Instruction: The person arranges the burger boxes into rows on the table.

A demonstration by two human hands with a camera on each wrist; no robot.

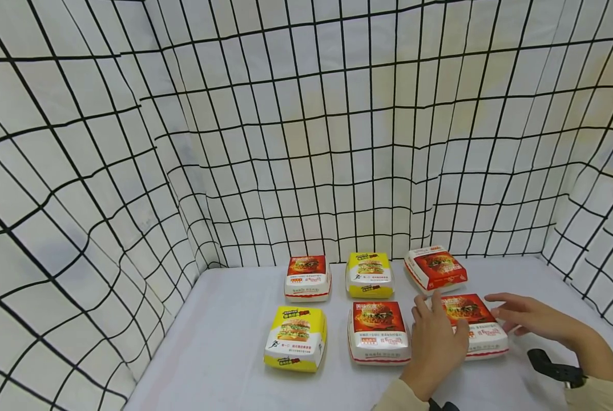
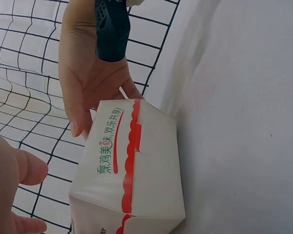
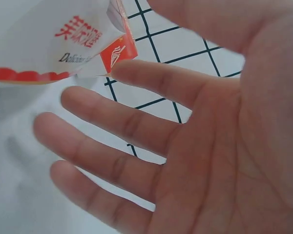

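A red-and-white burger box (image 1: 483,337) lies at the front right of the table, between the two hands. My left hand (image 1: 436,342) is at its left side and covers part of it in the head view. In the left wrist view, the left fingers (image 2: 29,168) stand apart from this box (image 2: 154,170). At the box's right is my right hand (image 1: 535,319). The right wrist view shows its fingers (image 3: 122,124) spread and fairly straight; the index fingertip is by a box corner, and I cannot tell whether it touches. Neither hand grips anything.
Beside the left hand stands another red burger box (image 1: 379,337), with a yellow one (image 1: 296,337) farther left. Behind are a red box (image 1: 308,279), a yellow box (image 1: 370,277) and a turned red box (image 1: 435,268). A black-grid white backdrop (image 1: 306,142) borders the white table (image 1: 209,342).
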